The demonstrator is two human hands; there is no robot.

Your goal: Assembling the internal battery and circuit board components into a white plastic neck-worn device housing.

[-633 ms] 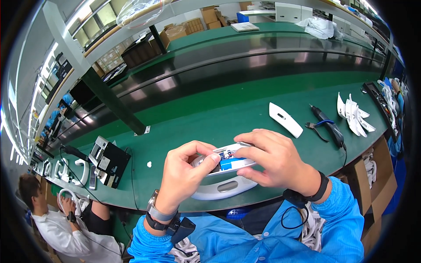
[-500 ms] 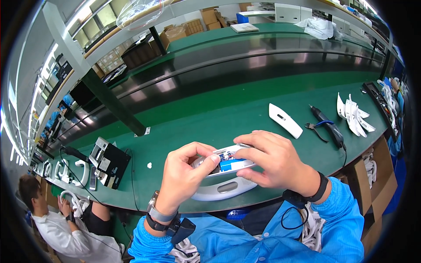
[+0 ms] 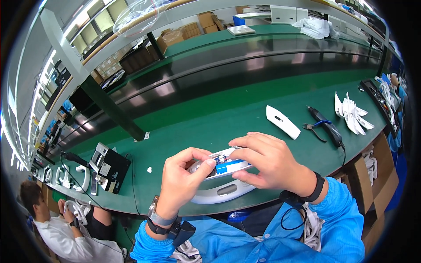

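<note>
Open white shell (image 3: 211, 177): held above the near edge of the desk (image 3: 197, 127), between the two hands, its inside facing up.
Inside the shell: a blue cell (image 3: 229, 167) lies along the near side, with a small circuit board (image 3: 222, 159) and fine wiring just beyond it; finer detail is too small to tell.
Left hand (image 3: 186, 173): clamped on the shell's left end, thumb pressed over the rim.
Right hand (image 3: 265, 163): spans the shell's right end, fingers bent over the far side and thumb apart from them by the near side; whether it grips cannot be told.
Curved white grip (image 3: 226, 193): just on the near side of the shell; whether the two are joined is hidden.
Progress: cell and board appear to be in place; the shell is uncovered, so closing seems not yet done.
White slotted panel (image 3: 283, 122): on the desk, beyond and right of the shell, touched by neither hand.
Tools: cutters (image 3: 309, 126) and a dark corded driver (image 3: 328, 128), farther right of the shell, lying together.
White curved pieces (image 3: 351, 114): piled right of the shell, past the driver.
Black-and-silver device (image 3: 115, 171): well left of the shell.
</note>
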